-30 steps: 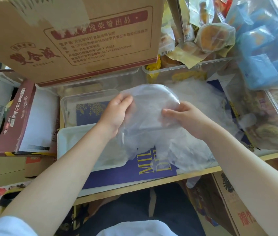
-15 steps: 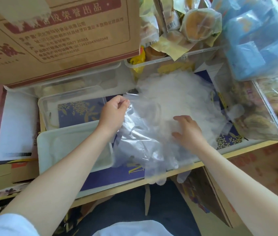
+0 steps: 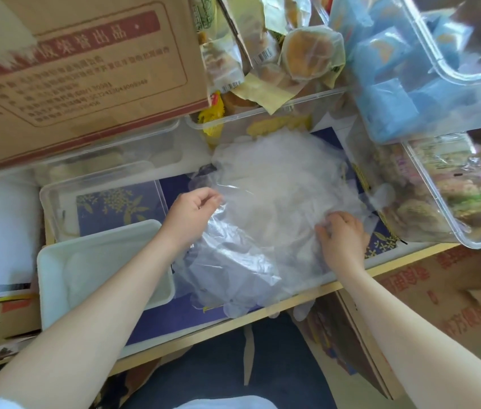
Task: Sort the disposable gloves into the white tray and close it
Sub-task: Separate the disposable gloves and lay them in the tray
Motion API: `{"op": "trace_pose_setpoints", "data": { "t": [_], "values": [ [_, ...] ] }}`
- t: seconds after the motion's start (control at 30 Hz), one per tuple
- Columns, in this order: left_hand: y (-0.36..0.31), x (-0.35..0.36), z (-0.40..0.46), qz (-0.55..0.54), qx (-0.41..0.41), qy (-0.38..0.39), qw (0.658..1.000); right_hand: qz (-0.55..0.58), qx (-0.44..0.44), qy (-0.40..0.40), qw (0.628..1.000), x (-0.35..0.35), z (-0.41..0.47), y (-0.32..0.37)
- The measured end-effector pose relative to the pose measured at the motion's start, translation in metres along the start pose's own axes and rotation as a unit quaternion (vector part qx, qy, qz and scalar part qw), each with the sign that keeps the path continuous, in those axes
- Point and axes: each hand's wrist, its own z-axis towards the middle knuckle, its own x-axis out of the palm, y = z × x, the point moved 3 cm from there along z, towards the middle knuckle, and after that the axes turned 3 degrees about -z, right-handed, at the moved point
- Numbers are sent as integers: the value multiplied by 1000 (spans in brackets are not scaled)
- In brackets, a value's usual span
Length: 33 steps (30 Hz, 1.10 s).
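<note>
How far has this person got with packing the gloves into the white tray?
Early on, it seems. The white tray holds what looks like a few thin gloves, though the left arm hides part of it. In hand: the left hand and right hand both pinch film in the loose glove pile beside the tray. Left to do: move that large pile over and close the tray, which is open.

Head-worn view, downward, close over table

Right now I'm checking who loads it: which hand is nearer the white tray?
Left. The left hand pinches the glove pile just past the white tray, its forearm crossing over the tray. The right hand grips gloves on the pile's far side.
</note>
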Motion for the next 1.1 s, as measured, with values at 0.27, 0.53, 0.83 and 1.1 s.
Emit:
{"op": "trace_pose_setpoints", "data": {
  "t": [0.27,0.53,0.83,1.1],
  "values": [
    [-22,-11,-12,-70,55,29,996,459,25,52,887,-74,15,43],
    [-42,-39,-22,-57,93,-58,992,641,-27,92,761,-135,12,91],
    [-71,-43,-25,-139,88,-225,960,514,-69,-48,854,-170,-22,123],
    [-90,-19,-42,-173,103,-98,974,512,-87,137,844,-150,-42,158]
  ]
}}
